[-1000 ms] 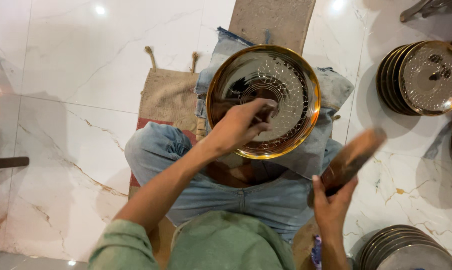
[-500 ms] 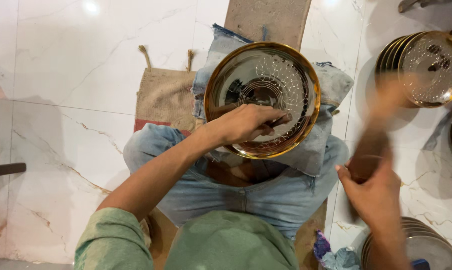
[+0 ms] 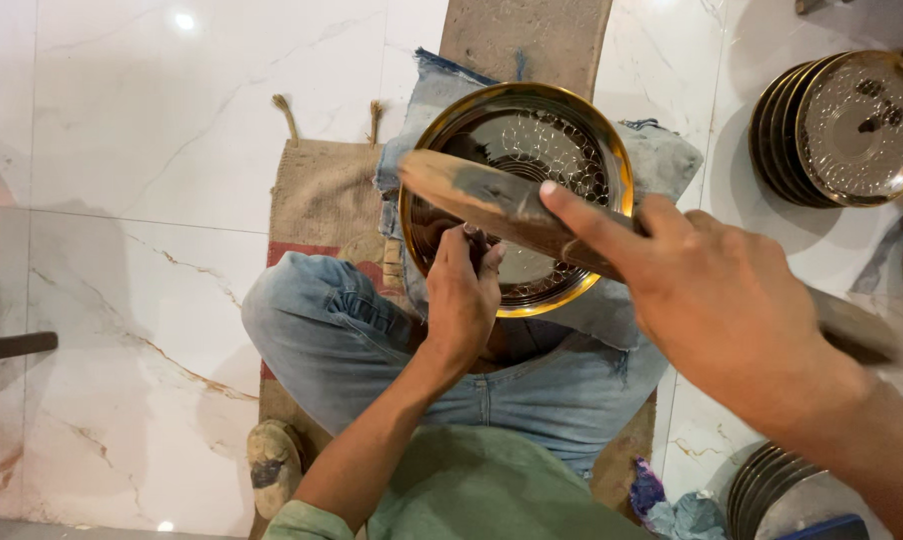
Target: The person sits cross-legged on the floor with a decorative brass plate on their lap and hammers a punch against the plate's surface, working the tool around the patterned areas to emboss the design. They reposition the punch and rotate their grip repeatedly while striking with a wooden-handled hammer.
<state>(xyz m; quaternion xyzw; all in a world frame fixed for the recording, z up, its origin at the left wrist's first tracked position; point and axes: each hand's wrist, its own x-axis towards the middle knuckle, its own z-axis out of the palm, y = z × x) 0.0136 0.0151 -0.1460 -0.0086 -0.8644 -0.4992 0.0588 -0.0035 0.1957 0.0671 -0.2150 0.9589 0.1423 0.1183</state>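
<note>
While sitting cross-legged on the marble floor (image 3: 132, 150), the person is steadying a gold-rimmed patterned plate (image 3: 517, 195) on the lap | left hand (image 3: 462, 300) is pinching a small tool on the plate's face | right hand (image 3: 717, 300) is closing its grip around a wooden mallet (image 3: 492, 200), crossing over the plate | stacked plates (image 3: 842, 125) are lying at far right

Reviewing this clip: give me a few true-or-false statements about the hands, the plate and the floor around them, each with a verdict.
1. The right hand holds a wooden stick. True.
2. The left hand is off the plate. False: it rests on the plate, gripping a small tool.
3. The plate has a gold rim. True.
4. The plate stack is at the person's left. False: it stands to the right.
5. The floor is bare wood. False: it is white marble tile.
</note>
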